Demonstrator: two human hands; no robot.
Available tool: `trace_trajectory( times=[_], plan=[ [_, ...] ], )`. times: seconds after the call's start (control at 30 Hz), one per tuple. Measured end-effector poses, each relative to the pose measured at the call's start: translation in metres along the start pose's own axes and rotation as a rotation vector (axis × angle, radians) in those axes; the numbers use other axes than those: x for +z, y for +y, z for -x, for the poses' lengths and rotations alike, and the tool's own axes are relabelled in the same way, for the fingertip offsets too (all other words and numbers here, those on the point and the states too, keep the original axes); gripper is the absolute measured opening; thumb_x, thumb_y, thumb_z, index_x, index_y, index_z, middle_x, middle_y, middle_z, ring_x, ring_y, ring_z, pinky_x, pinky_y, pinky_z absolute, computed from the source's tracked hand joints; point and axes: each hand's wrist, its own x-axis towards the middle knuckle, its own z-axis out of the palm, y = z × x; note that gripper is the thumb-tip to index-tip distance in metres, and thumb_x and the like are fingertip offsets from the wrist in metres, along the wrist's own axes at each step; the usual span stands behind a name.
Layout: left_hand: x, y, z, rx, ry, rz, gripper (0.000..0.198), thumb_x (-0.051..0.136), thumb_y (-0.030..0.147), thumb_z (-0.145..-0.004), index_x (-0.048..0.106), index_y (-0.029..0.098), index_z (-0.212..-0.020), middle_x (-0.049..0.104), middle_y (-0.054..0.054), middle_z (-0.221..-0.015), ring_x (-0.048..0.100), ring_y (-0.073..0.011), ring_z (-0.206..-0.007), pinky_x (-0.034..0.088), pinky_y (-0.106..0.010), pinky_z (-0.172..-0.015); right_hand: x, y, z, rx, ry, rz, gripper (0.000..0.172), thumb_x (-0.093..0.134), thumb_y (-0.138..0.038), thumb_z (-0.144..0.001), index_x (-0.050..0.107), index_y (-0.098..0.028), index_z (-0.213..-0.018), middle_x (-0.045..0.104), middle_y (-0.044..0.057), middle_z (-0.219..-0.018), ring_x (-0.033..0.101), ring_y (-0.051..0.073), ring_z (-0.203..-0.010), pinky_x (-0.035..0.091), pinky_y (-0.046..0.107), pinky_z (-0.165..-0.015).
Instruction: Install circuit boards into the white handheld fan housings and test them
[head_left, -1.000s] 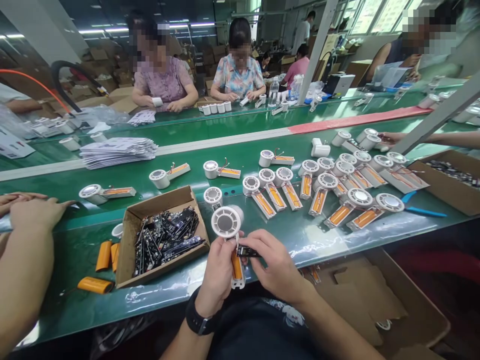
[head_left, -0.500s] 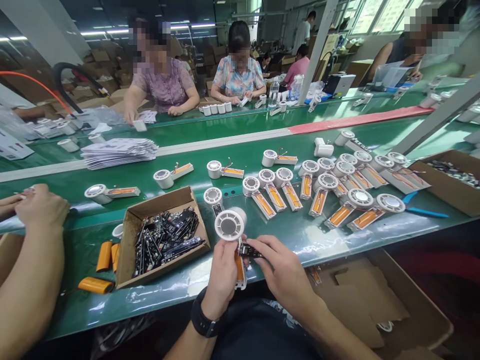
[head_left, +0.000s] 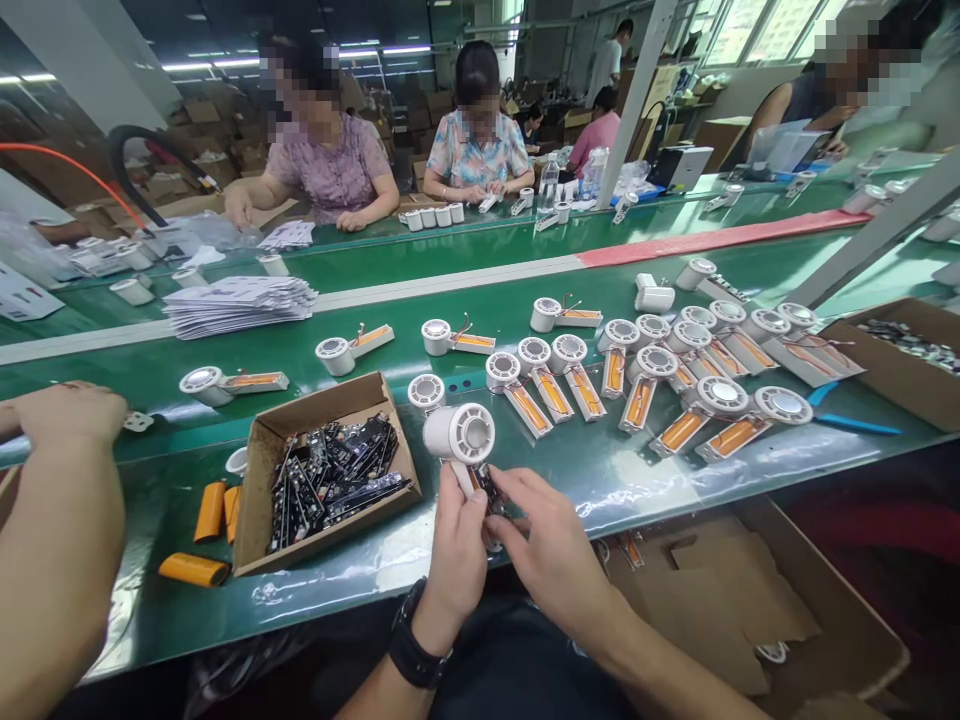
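Note:
My left hand [head_left: 459, 540] is closed round the handle of a white handheld fan [head_left: 459, 433], its round head tilted up and facing right. My right hand [head_left: 551, 530] pinches a narrow black circuit board [head_left: 491, 492] against the handle's open side; how far it sits inside is hidden by my fingers. Just beyond the held fan stands another fan [head_left: 426, 390], partly covered by it. Left of my hands, a cardboard box [head_left: 251, 500] holds a heap of black circuit boards [head_left: 330, 485]. Orange battery packs [head_left: 193, 570] lie beside that box.
Several open fans with orange batteries [head_left: 574, 375] stand to the right, near blue-handled pliers [head_left: 855, 424]. More fans [head_left: 454, 338] lie along the green belt [head_left: 390, 285]. A co-worker's arm [head_left: 64, 520] reaches in at left. Below the bench edge sits a carton [head_left: 750, 600].
The held fan has turned, its head now facing right, and the circuit board has swung from sideways to lie along the handle. Fans on the belt have shifted slightly right.

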Motion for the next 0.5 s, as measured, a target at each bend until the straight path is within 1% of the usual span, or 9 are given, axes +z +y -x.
trace_trajectory(
  times=[0.1, 0.17, 0.33, 0.4, 0.43, 0.5],
  plan=[
    [0.002, -0.002, 0.001, 0.041, -0.012, -0.040, 0.020, 0.057, 0.033, -0.084, 0.056, 0.021, -0.100, 0.057, -0.001, -0.089, 0.054, -0.0194, -0.085, 0.043, -0.030, -0.082, 0.006, 0.000, 0.000, -0.064, 0.041, 0.132, 0.047, 0.044, -0.002, -0.086, 0.058, -0.018, -0.128, 0.064, 0.012, -0.103, 0.064, 0.024, -0.090, 0.060, 0.041, -0.079],
    [0.003, -0.004, 0.001, 0.052, 0.000, -0.061, 0.022, 0.057, 0.034, -0.085, 0.054, 0.021, -0.102, 0.057, -0.002, -0.093, 0.055, -0.0202, -0.090, 0.042, -0.031, -0.086, 0.010, 0.000, 0.001, -0.095, 0.066, 0.224, 0.048, 0.040, -0.003, -0.088, 0.056, -0.017, -0.131, 0.063, 0.013, -0.103, 0.064, 0.024, -0.091, 0.060, 0.041, -0.079],
    [0.002, -0.006, 0.001, 0.028, 0.021, -0.095, 0.021, 0.053, 0.036, -0.088, 0.052, 0.021, -0.102, 0.060, -0.005, -0.098, 0.057, -0.0213, -0.093, 0.042, -0.033, -0.087, 0.019, 0.002, 0.005, -0.096, 0.074, 0.377, 0.047, 0.039, -0.004, -0.090, 0.054, -0.016, -0.133, 0.062, 0.015, -0.107, 0.065, 0.026, -0.092, 0.061, 0.042, -0.078],
    [0.001, -0.004, 0.000, 0.024, 0.040, -0.103, 0.020, 0.053, 0.036, -0.088, 0.053, 0.021, -0.102, 0.061, -0.005, -0.097, 0.058, -0.0213, -0.092, 0.043, -0.033, -0.086, 0.018, 0.002, 0.006, -0.084, 0.070, 0.345, 0.049, 0.042, -0.004, -0.088, 0.052, -0.016, -0.135, 0.061, 0.016, -0.113, 0.064, 0.028, -0.098, 0.060, 0.045, -0.081],
    [0.000, -0.003, -0.001, 0.023, 0.051, -0.099, 0.020, 0.053, 0.036, -0.088, 0.055, 0.021, -0.100, 0.062, -0.004, -0.095, 0.058, -0.0213, -0.091, 0.043, -0.033, -0.085, 0.017, 0.003, 0.006, -0.074, 0.055, 0.293, 0.051, 0.043, -0.004, -0.087, 0.051, -0.017, -0.136, 0.059, 0.016, -0.115, 0.062, 0.028, -0.101, 0.059, 0.046, -0.084],
    [-0.002, -0.001, -0.003, 0.009, 0.070, -0.072, 0.019, 0.055, 0.037, -0.086, 0.058, 0.021, -0.096, 0.063, -0.004, -0.090, 0.059, -0.0213, -0.090, 0.045, -0.032, -0.083, 0.011, 0.004, 0.006, -0.039, -0.012, 0.117, 0.057, 0.047, -0.004, -0.085, 0.047, -0.022, -0.140, 0.058, 0.013, -0.116, 0.061, 0.025, -0.103, 0.058, 0.043, -0.087]
  ],
)
